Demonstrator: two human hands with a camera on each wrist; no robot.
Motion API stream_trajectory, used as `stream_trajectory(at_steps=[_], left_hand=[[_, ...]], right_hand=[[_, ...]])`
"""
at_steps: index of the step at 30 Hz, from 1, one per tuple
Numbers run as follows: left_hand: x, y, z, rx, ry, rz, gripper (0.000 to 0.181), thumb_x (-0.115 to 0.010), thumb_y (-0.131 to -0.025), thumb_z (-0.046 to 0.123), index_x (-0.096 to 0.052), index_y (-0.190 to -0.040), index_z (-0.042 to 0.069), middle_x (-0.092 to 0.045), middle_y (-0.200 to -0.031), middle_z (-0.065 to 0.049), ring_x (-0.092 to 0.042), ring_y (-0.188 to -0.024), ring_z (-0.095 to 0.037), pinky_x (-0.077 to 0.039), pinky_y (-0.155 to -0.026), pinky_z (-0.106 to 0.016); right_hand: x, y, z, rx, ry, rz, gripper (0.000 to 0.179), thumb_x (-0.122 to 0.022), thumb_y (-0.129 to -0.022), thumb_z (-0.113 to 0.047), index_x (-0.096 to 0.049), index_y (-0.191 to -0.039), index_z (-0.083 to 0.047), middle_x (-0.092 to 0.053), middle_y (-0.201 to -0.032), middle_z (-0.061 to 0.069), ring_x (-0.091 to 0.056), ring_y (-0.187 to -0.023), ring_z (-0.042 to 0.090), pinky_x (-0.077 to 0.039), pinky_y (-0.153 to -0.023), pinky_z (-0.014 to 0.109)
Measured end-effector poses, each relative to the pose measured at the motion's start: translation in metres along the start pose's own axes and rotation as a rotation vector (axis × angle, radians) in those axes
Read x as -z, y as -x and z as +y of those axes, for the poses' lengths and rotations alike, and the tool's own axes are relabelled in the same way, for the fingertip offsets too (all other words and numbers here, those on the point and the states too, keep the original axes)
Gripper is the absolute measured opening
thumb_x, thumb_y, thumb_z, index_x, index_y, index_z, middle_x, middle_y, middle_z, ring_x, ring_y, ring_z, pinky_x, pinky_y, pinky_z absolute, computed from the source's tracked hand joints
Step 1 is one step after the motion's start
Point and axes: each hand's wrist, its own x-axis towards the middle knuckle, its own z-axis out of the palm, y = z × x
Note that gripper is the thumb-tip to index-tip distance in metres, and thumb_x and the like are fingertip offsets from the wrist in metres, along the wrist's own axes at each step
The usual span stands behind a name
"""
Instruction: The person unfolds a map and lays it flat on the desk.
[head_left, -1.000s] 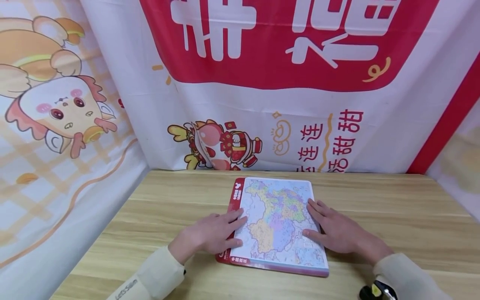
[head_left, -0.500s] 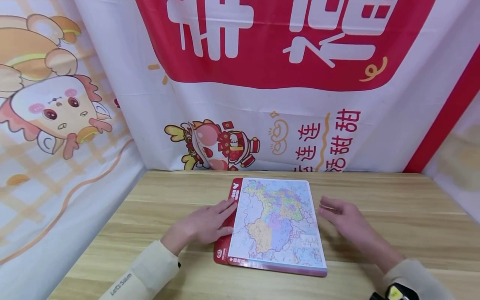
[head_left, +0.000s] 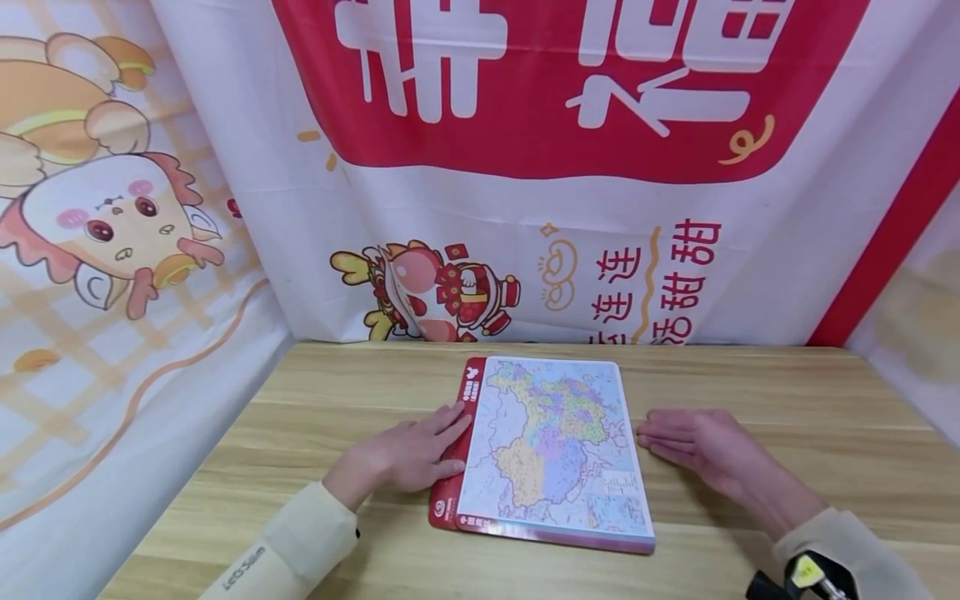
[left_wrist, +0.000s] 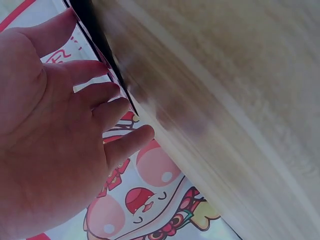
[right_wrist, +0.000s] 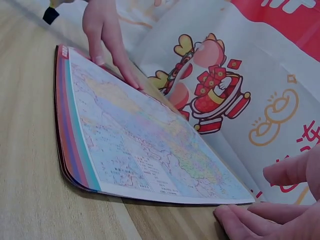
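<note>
A rounded-corner map booklet (head_left: 555, 450) lies flat on the wooden table, a coloured map with outlined regions facing up. A red strip (head_left: 446, 510) runs along its left side. Stepped coloured page edges (right_wrist: 80, 130) show in the right wrist view. My left hand (head_left: 412, 454) rests on the red strip, its fingers extended over it. Beside the booklet's right edge, my right hand (head_left: 705, 446) stands on its side, fingers straight and together, holding nothing. The right wrist view puts its fingertips (right_wrist: 230, 220) close to the booklet's corner.
The wooden table (head_left: 322, 392) runs back to a white cloth backdrop (head_left: 300, 250) with red lettering and cartoon figures. Another printed cloth (head_left: 210, 367) hangs along the left side. A black band with a yellow piece (head_left: 813, 575) is on the right wrist.
My right hand has come off the map and now stands on its side, just right of the booklet. My left hand has drawn back slightly leftward, from the map's edge onto the red strip.
</note>
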Motion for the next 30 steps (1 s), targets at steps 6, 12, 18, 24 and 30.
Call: stream_trajectory(at_steps=[6, 12, 18, 24, 30], left_hand=[[-0.002, -0.001, 0.0, 0.004, -0.007, -0.006, 0.079, -0.059, -0.105, 0.053, -0.025, -0.17, 0.022, -0.018, -0.18, -0.003, -0.017, -0.168, -0.026, -0.03, -0.131, -0.058], [-0.003, -0.003, -0.001, 0.006, -0.002, -0.017, 0.08, -0.059, -0.106, 0.051, -0.023, -0.171, 0.022, -0.019, -0.18, -0.003, -0.017, -0.168, -0.026, -0.029, -0.132, -0.058], [-0.006, -0.005, -0.002, 0.011, -0.01, -0.017, 0.08, -0.06, -0.105, 0.05, -0.023, -0.171, 0.022, -0.02, -0.18, -0.001, -0.017, -0.168, -0.025, -0.029, -0.132, -0.057], [-0.008, -0.005, -0.001, 0.015, -0.028, -0.014, 0.081, -0.061, -0.104, 0.05, -0.024, -0.171, 0.023, -0.02, -0.18, 0.0, -0.017, -0.168, -0.023, -0.028, -0.132, -0.057], [-0.008, -0.006, 0.002, 0.015, -0.051, -0.018, 0.078, -0.058, -0.106, 0.05, -0.023, -0.171, 0.024, -0.017, -0.181, 0.001, -0.016, -0.168, -0.023, -0.027, -0.132, -0.058]], right_hand=[[-0.003, 0.0, -0.001, -0.035, 0.014, -0.006, 0.06, -0.063, -0.107, -0.017, -0.04, -0.153, 0.014, -0.074, -0.133, 0.02, -0.077, -0.113, 0.018, -0.062, -0.101, 0.034], [-0.005, -0.002, 0.001, -0.034, 0.018, 0.008, 0.059, -0.065, -0.106, -0.019, -0.044, -0.151, 0.011, -0.076, -0.13, 0.015, -0.077, -0.112, 0.015, -0.062, -0.1, 0.031], [-0.009, -0.005, 0.005, -0.013, -0.061, 0.025, 0.059, -0.07, -0.102, -0.014, -0.045, -0.15, 0.01, -0.08, -0.12, 0.009, -0.077, -0.108, 0.014, -0.063, -0.099, 0.031], [-0.017, -0.009, 0.005, -0.003, -0.157, 0.079, 0.044, -0.075, -0.098, -0.005, -0.062, -0.138, 0.007, -0.082, -0.108, 0.004, -0.079, -0.1, 0.013, -0.064, -0.094, 0.031], [-0.028, -0.012, 0.002, -0.039, -0.128, 0.167, 0.068, -0.078, -0.094, -0.003, -0.045, -0.153, 0.008, -0.083, -0.103, 0.003, -0.079, -0.093, 0.011, -0.065, -0.089, 0.029]])
